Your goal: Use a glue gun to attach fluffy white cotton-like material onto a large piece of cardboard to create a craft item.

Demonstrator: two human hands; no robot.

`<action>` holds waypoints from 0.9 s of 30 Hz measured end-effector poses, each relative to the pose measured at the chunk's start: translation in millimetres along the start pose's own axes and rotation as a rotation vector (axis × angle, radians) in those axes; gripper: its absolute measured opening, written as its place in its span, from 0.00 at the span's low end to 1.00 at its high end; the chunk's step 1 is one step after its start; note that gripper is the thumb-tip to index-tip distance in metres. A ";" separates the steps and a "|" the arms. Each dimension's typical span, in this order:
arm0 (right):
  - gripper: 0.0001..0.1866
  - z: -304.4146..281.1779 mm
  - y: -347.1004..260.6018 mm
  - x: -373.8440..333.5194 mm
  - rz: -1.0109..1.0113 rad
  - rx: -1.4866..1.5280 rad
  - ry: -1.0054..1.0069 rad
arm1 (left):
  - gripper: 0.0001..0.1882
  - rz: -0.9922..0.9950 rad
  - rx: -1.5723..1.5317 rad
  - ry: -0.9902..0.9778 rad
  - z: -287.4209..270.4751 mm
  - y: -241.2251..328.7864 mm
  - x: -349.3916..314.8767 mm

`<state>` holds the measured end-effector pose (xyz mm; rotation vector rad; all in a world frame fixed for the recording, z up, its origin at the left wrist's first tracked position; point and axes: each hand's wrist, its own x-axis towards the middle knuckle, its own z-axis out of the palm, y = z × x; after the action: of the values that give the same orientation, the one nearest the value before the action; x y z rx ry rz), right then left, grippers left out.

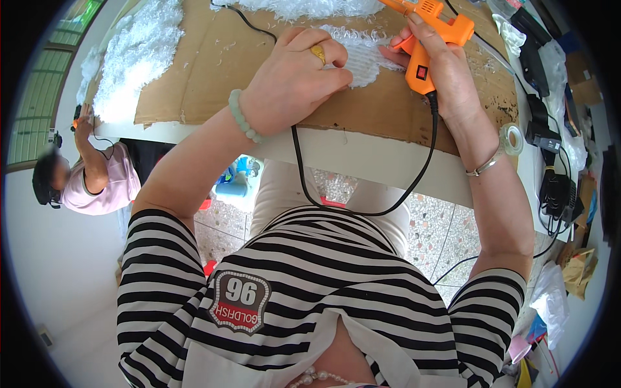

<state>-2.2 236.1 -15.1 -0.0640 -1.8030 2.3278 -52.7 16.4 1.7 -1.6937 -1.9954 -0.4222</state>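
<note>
My right hand point(446, 71) is wrapped round an orange hot glue gun point(424, 48), its fingers at the trigger and its nozzle toward the far edge of the view. A black cord loops from the handle's end over the table edge. Between my hands lies a white fringed mesh piece point(365, 58) on the cardboard point(194, 77). My left hand point(301, 77) is closed at the left edge of this piece, thumb and curled fingers pinching it; the fingertips are partly hidden. The fingertips of my right hand come close to the piece's right side.
More white feathery material point(139, 64) is heaped at the left, with another pile point(310, 6) at the far edge. A roll of clear tape point(511, 139) sits by my right wrist. Black adapters and cables point(556, 194) crowd the right side. Another person point(97, 168) works at the left.
</note>
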 end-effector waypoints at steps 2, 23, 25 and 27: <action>0.15 3.5 -0.5 -0.5 -0.021 -0.014 0.026 | 0.05 0.014 -0.006 -0.026 3.7 -2.8 2.6; 0.15 4.4 -4.6 -5.5 0.009 -0.126 0.023 | 0.07 -0.416 -0.309 0.219 4.6 -16.2 0.0; 0.15 4.0 -3.9 -4.9 0.010 -0.130 0.025 | 0.07 -0.304 -0.246 0.158 -0.1 -4.1 4.6; 0.15 3.6 -3.0 -4.8 0.009 -0.133 0.026 | 0.07 -0.191 -0.183 0.097 0.5 6.6 8.3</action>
<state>2.3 232.5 -11.7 -0.1218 -1.9467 2.1993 -47.2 24.8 5.3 -1.5578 -2.1083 -0.7602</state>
